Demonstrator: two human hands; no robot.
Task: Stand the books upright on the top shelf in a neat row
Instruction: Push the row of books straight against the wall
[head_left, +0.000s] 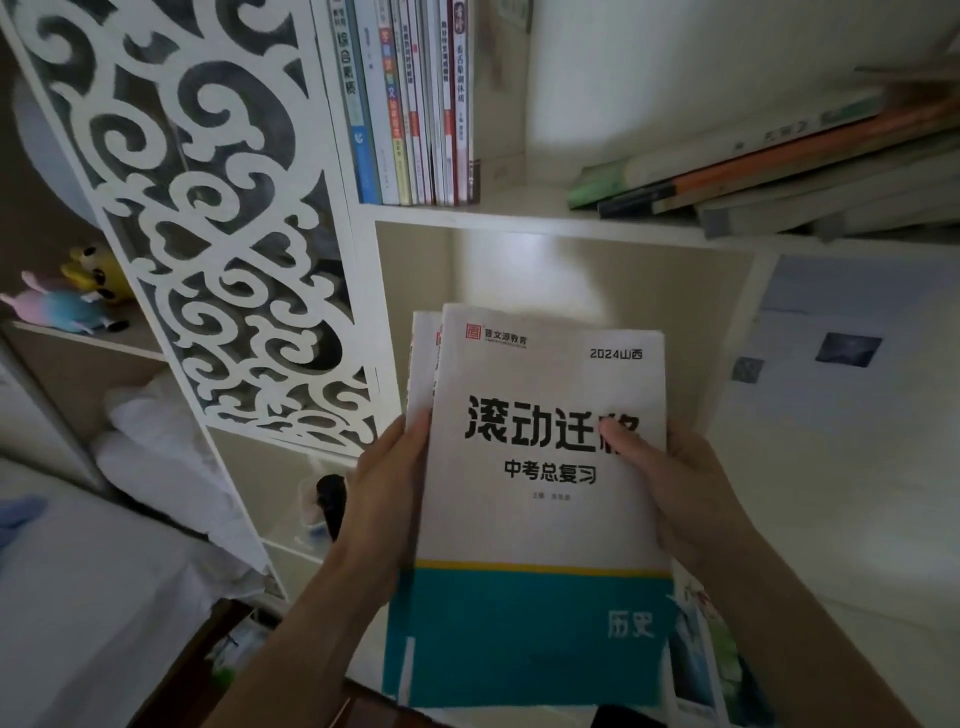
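I hold a small stack of books (540, 519) in front of me, below the top shelf (519, 214). The front book is white with large black characters and a teal band at the bottom; a second book shows behind its left edge. My left hand (387, 493) grips the stack's left edge. My right hand (675, 483) grips the right edge, thumb on the cover. On the top shelf, several books (410, 104) stand upright at the left end. A slanted pile of books (779, 166) lies flat at the right end. A gap of bare shelf separates them.
A white carved lattice panel (208, 218) forms the shelf's left side. Plush toys (78, 296) sit on a lower shelf at far left, with white cloth (166, 457) below them. An open beige compartment (561, 275) lies under the top shelf. More printed covers (711, 654) show beneath my right forearm.
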